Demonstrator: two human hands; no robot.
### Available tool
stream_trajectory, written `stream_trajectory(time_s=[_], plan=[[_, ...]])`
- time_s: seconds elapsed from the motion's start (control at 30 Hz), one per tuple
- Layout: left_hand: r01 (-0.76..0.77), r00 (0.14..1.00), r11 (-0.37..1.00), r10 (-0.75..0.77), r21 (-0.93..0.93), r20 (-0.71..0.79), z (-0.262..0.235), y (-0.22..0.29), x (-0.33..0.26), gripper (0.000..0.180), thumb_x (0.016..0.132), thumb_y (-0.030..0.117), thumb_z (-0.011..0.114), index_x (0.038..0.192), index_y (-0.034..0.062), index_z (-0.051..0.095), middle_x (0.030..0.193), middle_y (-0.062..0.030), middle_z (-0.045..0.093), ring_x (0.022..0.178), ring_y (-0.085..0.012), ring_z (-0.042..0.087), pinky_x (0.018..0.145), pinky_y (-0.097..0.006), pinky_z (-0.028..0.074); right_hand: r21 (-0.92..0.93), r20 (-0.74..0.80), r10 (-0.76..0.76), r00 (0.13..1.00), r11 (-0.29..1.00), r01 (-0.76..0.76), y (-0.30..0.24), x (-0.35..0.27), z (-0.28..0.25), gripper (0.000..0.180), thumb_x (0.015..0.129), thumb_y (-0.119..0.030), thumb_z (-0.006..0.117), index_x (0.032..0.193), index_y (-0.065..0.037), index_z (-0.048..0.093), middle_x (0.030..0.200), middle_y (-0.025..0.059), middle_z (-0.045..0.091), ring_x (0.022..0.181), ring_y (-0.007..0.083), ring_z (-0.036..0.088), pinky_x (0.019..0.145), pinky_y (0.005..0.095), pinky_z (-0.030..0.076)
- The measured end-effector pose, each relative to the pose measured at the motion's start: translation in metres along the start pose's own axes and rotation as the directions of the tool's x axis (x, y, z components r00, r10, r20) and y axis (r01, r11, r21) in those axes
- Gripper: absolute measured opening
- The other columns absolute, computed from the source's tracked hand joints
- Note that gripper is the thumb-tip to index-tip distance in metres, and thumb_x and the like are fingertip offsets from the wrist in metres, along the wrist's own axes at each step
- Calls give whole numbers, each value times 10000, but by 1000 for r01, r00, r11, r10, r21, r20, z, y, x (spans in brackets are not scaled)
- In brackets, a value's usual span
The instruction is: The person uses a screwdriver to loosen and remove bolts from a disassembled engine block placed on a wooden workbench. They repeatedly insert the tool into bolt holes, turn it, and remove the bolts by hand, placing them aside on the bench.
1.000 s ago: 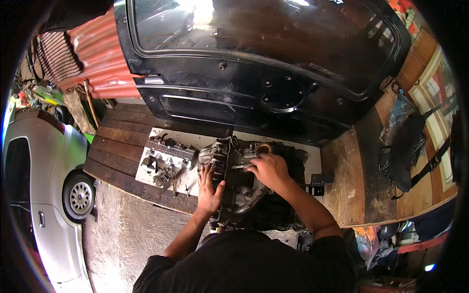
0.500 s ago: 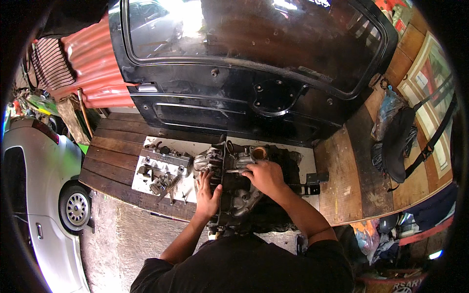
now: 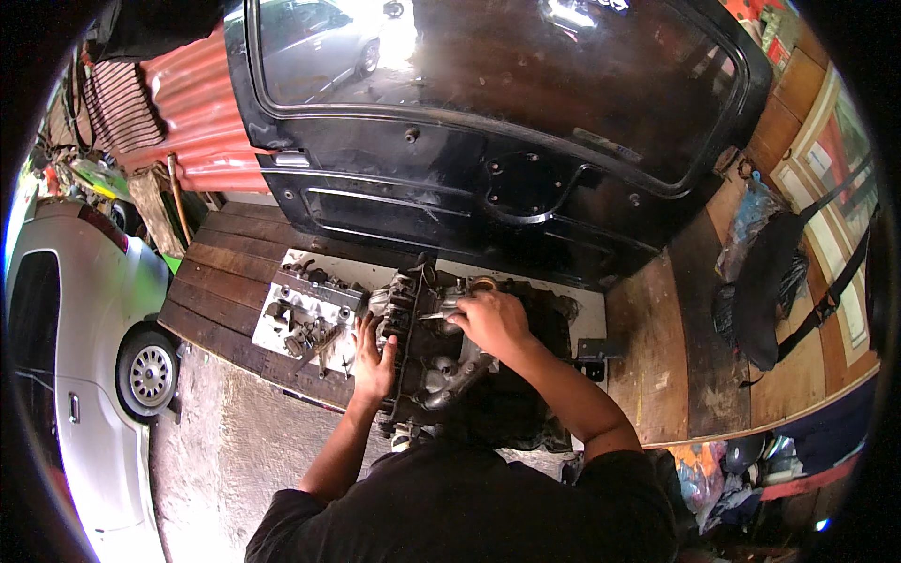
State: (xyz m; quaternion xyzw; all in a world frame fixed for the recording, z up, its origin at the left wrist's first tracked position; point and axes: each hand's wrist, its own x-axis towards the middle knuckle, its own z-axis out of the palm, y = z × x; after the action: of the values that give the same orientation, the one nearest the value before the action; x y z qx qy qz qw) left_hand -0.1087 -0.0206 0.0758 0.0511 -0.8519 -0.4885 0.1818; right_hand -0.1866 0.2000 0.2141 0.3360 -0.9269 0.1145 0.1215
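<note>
A greasy engine (image 3: 450, 380) rests on a white board, in front of my body. My left hand (image 3: 374, 369) lies with fingers stretched out and spread against the engine's left side. Over the engine's upper part, my right hand (image 3: 492, 324) is closed, thumb and fingers pinched round a thin metal tool (image 3: 433, 316). The tool's slim end points left toward the ridged edge of the engine; its other end is hidden in my hand. A round brownish opening (image 3: 483, 282) shows just beyond my right knuckles. Curved metal pipework (image 3: 457, 383) sits nearer to me.
Loose metal engine parts (image 3: 314, 314) lie on the white board (image 3: 267, 347) at the left. A black vehicle door panel (image 3: 375, 178) stands behind the wooden bench (image 3: 221, 277). A black bag (image 3: 765, 291) hangs at the right. A silver car (image 3: 94, 375) stands at the left.
Both hands have shifted a little left, my right hand also slightly farther away. The engine's ridged left edge now slants more. The whole view has turned slightly.
</note>
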Motion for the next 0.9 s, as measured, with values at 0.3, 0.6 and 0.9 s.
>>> stream_trajectory(time_s=[0.3, 0.6, 0.9], plan=[[14, 996, 994, -5, 104, -84, 3, 0, -2, 561, 981, 409, 530, 1392, 32, 478, 1492, -228, 415, 1452, -429, 263, 1195, -526, 157, -88, 278, -84, 957, 990, 112, 14, 19, 19, 326, 791, -374, 772, 803, -50, 739, 746, 141, 717, 708, 302, 718, 656, 438, 544], [10, 987, 993, 8, 114, -158, 6, -10, -3, 546, 982, 434, 523, 1342, 24, 527, 1440, -198, 478, 1429, -417, 314, 1181, -553, 170, -171, 295, -188, 937, 954, 245, 13, 17, 10, 318, 708, -360, 828, 745, -60, 730, 735, 123, 719, 669, 281, 712, 666, 434, 524], [46, 981, 994, -27, 99, -192, 1, 3, -7, 462, 987, 381, 515, 1287, 32, 560, 1379, -187, 539, 1419, -410, 342, 1185, -526, 182, -15, 90, -95, 991, 995, 97, 17, 34, 4, 328, 803, -402, 750, 833, -76, 725, 787, 136, 707, 763, 322, 705, 680, 444, 545]])
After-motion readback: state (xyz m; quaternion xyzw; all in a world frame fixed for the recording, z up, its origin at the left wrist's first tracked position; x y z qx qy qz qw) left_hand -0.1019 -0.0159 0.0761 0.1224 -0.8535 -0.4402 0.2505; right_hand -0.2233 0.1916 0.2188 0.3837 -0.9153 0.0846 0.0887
